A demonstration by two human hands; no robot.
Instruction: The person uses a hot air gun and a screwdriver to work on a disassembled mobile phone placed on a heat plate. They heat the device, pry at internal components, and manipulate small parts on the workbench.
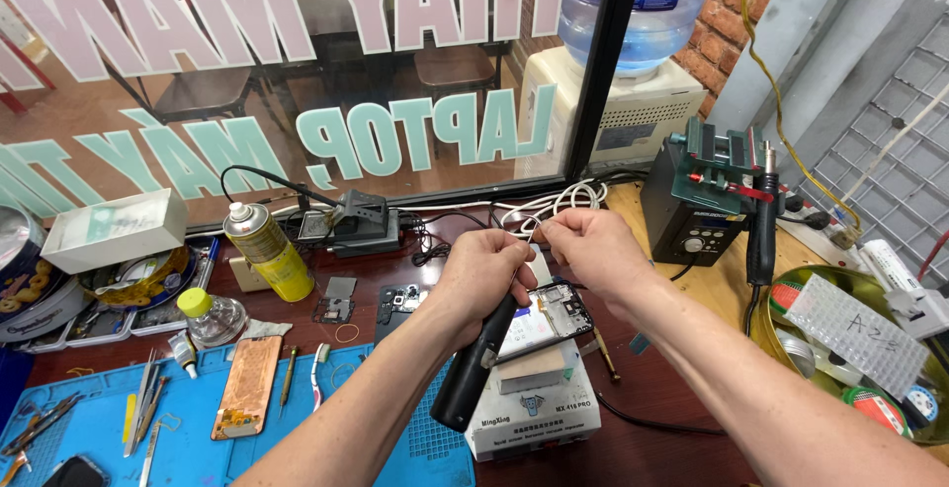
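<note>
Whatever thin item is pinched between left hand [484,267] and right hand [591,245] is too small to identify, black cylindrical tool handle [473,373] top hidden in left fist, blue plastic water jug [638,2] cropped by top edge.

Dark wooden bench [672,388] under blue mat [198,428], yellow spray can [265,250], white box [534,413].
</note>
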